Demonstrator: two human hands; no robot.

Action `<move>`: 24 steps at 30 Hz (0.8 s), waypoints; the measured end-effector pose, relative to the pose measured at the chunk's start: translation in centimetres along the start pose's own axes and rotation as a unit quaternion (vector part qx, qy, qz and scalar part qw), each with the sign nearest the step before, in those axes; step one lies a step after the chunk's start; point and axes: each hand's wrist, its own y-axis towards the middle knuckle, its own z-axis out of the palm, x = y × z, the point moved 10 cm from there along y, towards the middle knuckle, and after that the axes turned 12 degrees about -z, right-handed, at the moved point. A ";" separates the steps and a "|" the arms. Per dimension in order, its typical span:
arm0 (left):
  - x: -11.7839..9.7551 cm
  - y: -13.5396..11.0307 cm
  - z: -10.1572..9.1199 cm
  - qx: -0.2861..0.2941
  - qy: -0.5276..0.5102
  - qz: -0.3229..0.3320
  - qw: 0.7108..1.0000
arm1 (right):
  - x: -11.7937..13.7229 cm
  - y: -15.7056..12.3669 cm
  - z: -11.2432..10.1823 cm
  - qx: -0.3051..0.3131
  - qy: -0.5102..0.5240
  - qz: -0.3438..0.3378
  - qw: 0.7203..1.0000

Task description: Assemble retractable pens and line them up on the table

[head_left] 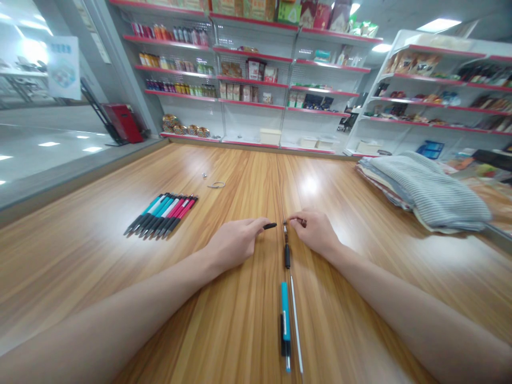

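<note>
My left hand [236, 242] is closed in a pinch on a small black pen part [270, 226], which points right over the table. My right hand [318, 230] is also pinched, its fingertips beside small pen parts [285, 226] on the wood; anything inside its fingers is too small to name. Below these lie a black rubber pen grip [287, 256], a turquoise pen barrel [285, 312] with a black clip, and a thin white ink refill [296, 325], roughly in a line running towards me.
A row of several turquoise, white and pink pens [162, 216] lies at left. Beyond it are a thin loop [216, 185] and a tiny shiny piece [204, 175]. Folded cloths [428, 186] are stacked at right. Stocked shelves [252, 80] stand behind the wooden table [180, 304].
</note>
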 end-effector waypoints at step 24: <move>-0.1 -0.2 0.0 0.008 0.005 -0.004 1.000 | 1.0 0.1 -0.1 -0.013 0.029 -0.021 0.999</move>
